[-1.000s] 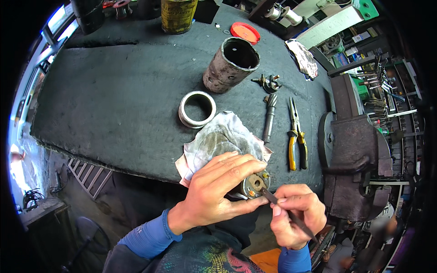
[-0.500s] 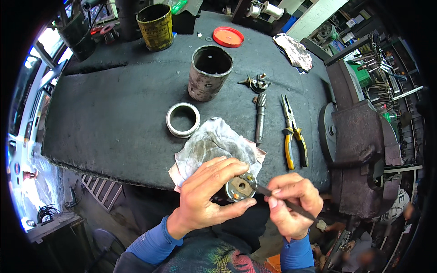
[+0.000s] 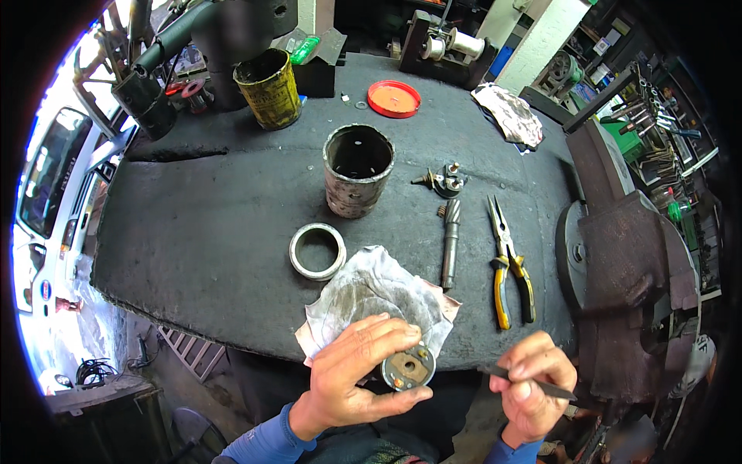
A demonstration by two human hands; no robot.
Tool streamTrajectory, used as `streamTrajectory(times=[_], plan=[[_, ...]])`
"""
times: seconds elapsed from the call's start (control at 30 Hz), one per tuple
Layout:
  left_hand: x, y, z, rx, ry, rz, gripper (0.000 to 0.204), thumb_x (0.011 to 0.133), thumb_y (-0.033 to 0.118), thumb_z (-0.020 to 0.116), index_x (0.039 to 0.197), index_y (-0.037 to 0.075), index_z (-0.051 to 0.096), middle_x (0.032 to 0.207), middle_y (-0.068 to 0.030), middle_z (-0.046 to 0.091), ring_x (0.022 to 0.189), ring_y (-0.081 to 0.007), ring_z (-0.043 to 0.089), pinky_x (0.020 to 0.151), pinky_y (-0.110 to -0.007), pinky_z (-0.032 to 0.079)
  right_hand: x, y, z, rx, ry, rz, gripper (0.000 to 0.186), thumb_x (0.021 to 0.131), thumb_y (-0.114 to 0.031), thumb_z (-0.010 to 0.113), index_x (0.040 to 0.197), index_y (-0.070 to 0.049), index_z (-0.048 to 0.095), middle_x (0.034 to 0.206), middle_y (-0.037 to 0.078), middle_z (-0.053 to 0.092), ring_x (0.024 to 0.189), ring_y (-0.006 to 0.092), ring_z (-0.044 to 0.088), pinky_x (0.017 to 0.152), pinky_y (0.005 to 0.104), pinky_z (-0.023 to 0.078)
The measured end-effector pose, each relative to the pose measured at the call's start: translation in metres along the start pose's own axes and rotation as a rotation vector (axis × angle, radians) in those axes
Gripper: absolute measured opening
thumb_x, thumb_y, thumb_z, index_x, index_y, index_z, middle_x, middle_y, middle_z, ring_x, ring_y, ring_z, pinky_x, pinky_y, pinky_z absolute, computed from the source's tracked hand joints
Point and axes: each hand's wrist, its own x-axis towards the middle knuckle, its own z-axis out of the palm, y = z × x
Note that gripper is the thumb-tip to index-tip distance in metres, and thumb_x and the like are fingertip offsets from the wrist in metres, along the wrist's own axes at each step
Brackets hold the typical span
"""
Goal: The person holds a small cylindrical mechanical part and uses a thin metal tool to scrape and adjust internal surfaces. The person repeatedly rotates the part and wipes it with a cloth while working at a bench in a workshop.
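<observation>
My left hand (image 3: pixel 357 371) is closed round a round metal part (image 3: pixel 410 368) at the table's near edge. The part's upturned face is brown and dark with a hole in the middle and small coppery bits. To its right, my right hand (image 3: pixel 537 380) pinches a thin, dark, flat tool (image 3: pixel 550 388), held apart from the part. Just beyond my left hand lies a stained white cloth (image 3: pixel 375 282). Farther off are a metal ring (image 3: pixel 318 252), an open metal cylinder (image 3: pixel 359 193), a toothed steel shaft (image 3: pixel 450 251) and long-nose pliers (image 3: pixel 506 259) with yellow and black handles.
A small metal fitting (image 3: pixel 446 180) sits beyond the shaft. At the back stand a yellow can (image 3: pixel 268 97), a red lid (image 3: pixel 393 100), a spool holder (image 3: pixel 448 46) and a crumpled stained cloth (image 3: pixel 506 114). A heavy vise (image 3: pixel 626 267) flanks the table's right side.
My right hand has drawn the tool away from the round part, to the right. My left hand keeps its hold. The whole view has tilted upward, so the table appears lower.
</observation>
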Motion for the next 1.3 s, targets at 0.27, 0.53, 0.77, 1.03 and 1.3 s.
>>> streamTrajectory(times=[0.27,0.53,0.77,1.03,1.3], plan=[[-0.009,0.002,0.007,-0.061,0.055,-0.117,0.079,0.072,0.027,0.105,0.135,-0.003,0.069,0.119,-0.0144,0.081,0.112,-0.0341,0.079,0.109,-0.05,0.058,-0.025,0.012,-0.017,-0.126,-0.063,0.061,0.019,0.094,-0.011,0.089,0.095,0.004,0.077,0.098,0.019,0.071,0.077,0.0198,0.073,0.072,0.0301,0.063],[-0.014,0.002,0.008,-0.139,0.072,-0.235,0.081,0.074,0.031,0.104,0.138,-0.003,0.069,0.127,-0.0155,0.079,0.119,-0.0327,0.076,0.103,-0.041,0.059,-0.03,-0.001,0.007,-0.113,0.003,0.373,0.068,0.092,0.003,0.086,0.153,0.002,0.055,0.089,0.01,0.074,0.073,0.0097,0.067,0.065,0.0258,0.055],[-0.002,0.016,0.001,-0.019,-0.039,-0.216,0.077,0.079,0.022,0.102,0.143,-0.004,0.066,0.132,-0.0137,0.077,0.122,-0.0198,0.072,0.108,-0.036,0.056,-0.051,0.004,0.004,-0.061,-0.085,0.236,0.037,0.09,0.0,0.089,0.125,0.005,0.078,0.09,0.012,0.078,0.068,0.0083,0.068,0.061,0.0222,0.053],[0.001,0.02,-0.004,-0.111,-0.05,-0.318,0.071,0.076,0.024,0.102,0.137,0.002,0.073,0.131,-0.0156,0.077,0.123,-0.0282,0.074,0.106,-0.039,0.057,-0.061,0.008,0.008,-0.037,-0.115,0.28,0.073,0.096,0.002,0.083,0.161,0.0,0.048,0.091,0.009,0.076,0.081,0.0097,0.071,0.072,0.0244,0.055],[0.005,0.019,-0.005,-0.288,-0.038,-0.295,0.073,0.078,0.026,0.102,0.139,0.002,0.072,0.135,-0.0162,0.077,0.127,-0.0274,0.072,0.11,-0.039,0.054,-0.032,-0.013,0.017,-0.815,-0.16,-0.12,0.037,0.094,0.002,0.078,0.13,-0.006,0.077,0.095,0.012,0.073,0.084,0.0241,0.07,0.079,0.033,0.055]])
